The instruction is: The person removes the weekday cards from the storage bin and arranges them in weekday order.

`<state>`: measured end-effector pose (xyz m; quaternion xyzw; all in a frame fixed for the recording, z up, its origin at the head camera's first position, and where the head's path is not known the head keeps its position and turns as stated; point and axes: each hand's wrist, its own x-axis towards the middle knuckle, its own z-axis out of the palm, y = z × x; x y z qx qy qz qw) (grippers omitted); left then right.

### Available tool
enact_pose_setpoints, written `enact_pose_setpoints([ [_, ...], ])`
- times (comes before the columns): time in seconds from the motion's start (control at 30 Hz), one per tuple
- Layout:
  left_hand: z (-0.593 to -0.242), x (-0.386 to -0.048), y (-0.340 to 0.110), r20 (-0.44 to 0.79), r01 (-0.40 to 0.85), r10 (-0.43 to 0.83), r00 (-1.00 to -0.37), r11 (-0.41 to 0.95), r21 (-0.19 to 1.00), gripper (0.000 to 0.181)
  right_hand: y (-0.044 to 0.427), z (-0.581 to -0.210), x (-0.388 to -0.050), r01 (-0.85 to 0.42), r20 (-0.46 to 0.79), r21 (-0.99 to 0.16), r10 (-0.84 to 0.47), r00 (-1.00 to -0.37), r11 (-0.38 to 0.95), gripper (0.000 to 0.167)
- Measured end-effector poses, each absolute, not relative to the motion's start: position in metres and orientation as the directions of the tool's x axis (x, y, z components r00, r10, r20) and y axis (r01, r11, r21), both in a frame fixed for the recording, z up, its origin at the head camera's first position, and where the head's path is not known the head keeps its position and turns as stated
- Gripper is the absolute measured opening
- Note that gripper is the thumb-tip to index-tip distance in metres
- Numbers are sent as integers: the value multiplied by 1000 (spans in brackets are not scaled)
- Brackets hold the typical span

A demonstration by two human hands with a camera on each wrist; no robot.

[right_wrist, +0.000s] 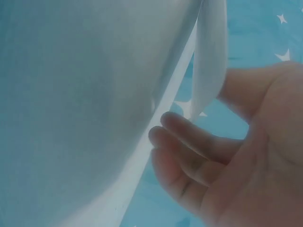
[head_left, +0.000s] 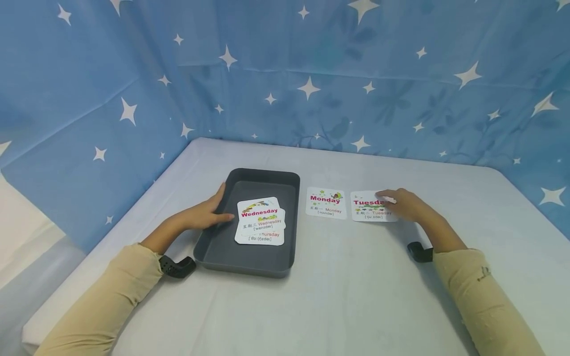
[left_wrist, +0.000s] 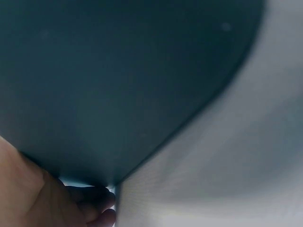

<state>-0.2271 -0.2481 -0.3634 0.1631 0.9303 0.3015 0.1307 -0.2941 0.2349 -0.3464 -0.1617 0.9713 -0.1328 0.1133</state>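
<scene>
Your left hand (head_left: 206,212) grips the left wall of the dark grey, rectangular, deep-sided tray (head_left: 242,258), thumb over the inside and the other fingers along the outside. Your right hand (head_left: 408,205) has the white, round-cornered "Tuesday" card (head_left: 367,211) pinched at its upper right side, the remaining fingers loosely bent; you cannot tell from these views whether its far edge touches the desk (head_left: 347,291), which is draped in white cloth. The matching white "Monday" card (head_left: 326,203) lies flat on the desk between tray and "Tuesday" card, near both but touching neither. Inside the tray, toward its right side, the white "Wednesday" card (head_left: 260,212) overlaps the white "Thursday" card (head_left: 260,240), partly covering its print. Behind the desk hangs a blue, star-printed cloth (head_left: 267,59).
</scene>
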Motion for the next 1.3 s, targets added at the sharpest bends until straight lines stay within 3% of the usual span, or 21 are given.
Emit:
enact_pose_setpoints([
  [0.3,-365,-227,-249,-138,232,384,-913,766,600,94,235,-346,-292,-259,-239,-305,-336,-911,917,59],
  [0.7,-364,-226,-248,-137,231,381,-914,768,597,94,232,-348,-290,-250,-252,-275,-320,-913,928,60],
  [0.93,-365,-224,-251,-143,218,370,-918,771,598,94,227,-350,-294,-277,-253,-164,-312,-916,947,59],
  [1.3,-364,-226,-248,-121,245,390,-913,760,601,92,226,-351,-292,-250,-265,-158,-284,-921,955,64],
])
